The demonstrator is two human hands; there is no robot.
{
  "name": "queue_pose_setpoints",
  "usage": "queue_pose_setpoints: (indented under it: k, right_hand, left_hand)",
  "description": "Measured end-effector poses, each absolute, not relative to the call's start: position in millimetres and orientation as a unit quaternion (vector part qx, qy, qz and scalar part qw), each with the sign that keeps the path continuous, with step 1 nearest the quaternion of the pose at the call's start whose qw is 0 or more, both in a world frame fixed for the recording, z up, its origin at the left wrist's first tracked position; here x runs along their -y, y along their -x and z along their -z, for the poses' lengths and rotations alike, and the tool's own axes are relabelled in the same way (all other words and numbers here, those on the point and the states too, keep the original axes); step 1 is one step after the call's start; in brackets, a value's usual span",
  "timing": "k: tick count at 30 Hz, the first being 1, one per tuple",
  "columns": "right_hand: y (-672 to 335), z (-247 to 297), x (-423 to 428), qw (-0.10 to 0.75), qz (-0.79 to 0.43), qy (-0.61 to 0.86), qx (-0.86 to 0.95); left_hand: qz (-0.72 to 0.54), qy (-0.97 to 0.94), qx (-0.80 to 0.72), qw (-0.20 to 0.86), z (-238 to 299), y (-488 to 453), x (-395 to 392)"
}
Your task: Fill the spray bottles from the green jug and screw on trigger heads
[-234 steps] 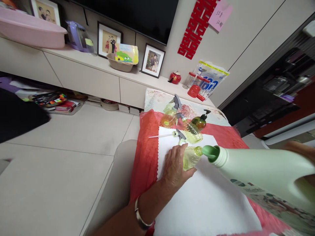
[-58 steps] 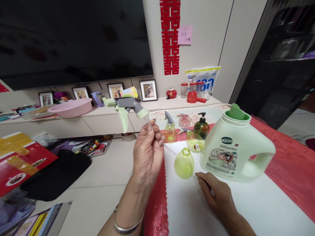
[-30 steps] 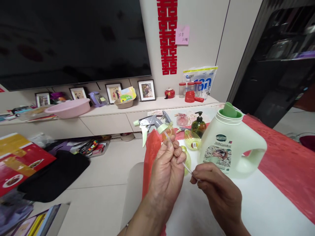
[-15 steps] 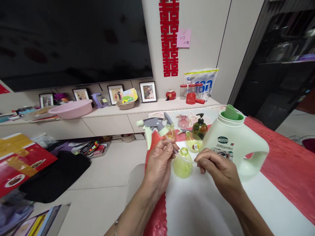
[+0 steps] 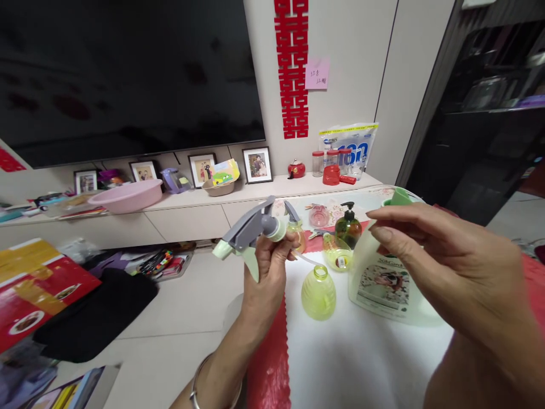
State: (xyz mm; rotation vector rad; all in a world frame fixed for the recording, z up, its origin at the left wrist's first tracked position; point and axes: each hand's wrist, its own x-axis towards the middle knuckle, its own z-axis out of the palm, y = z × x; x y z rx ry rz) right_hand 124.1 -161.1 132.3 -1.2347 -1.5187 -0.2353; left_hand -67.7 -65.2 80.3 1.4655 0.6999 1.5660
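Note:
A grey and pale-green trigger spray head [image 5: 251,228] is pinched near its collar by my left hand [image 5: 272,267], nozzle pointing left. Its thin clear tube [image 5: 310,260] slants down to the right, ending by the mouth of a yellow-green ribbed bottle [image 5: 318,296]. That bottle stands upright and uncapped on a white sheet [image 5: 336,358]. My right hand [image 5: 451,261] is raised close to the camera, fingers stretched and thumb apart, holding nothing. It covers much of a large pale-green jug [image 5: 361,284] with a green piece [image 5: 401,197] at its top.
Behind the ribbed bottle are a tilted yellow bottle [image 5: 336,253], a dark pump bottle [image 5: 348,228], another spray bottle [image 5: 293,213] and a pink glass jar [image 5: 318,216]. Red cloth [image 5: 272,363] edges the table. A low cabinet [image 5: 187,221] runs along the wall.
My right hand has left the end of the tube, opened, and come right and nearer the camera. The spray head has swung with its nozzle lower and further left.

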Motion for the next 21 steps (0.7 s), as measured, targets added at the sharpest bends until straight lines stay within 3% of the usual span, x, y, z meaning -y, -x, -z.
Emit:
queue_pose_setpoints:
  k: [14,21]
  right_hand:
    - [-125,-122,132,0.553,-0.016,0.481,0.68]
    - [-125,-117,120,0.541,0.001,0.471,0.696]
  left_hand:
    - [-0.588,-0.614,-0.324,0.414,-77,56,72]
    - [-0.513,-0.682,-0.334,0.401,-60,56,63]
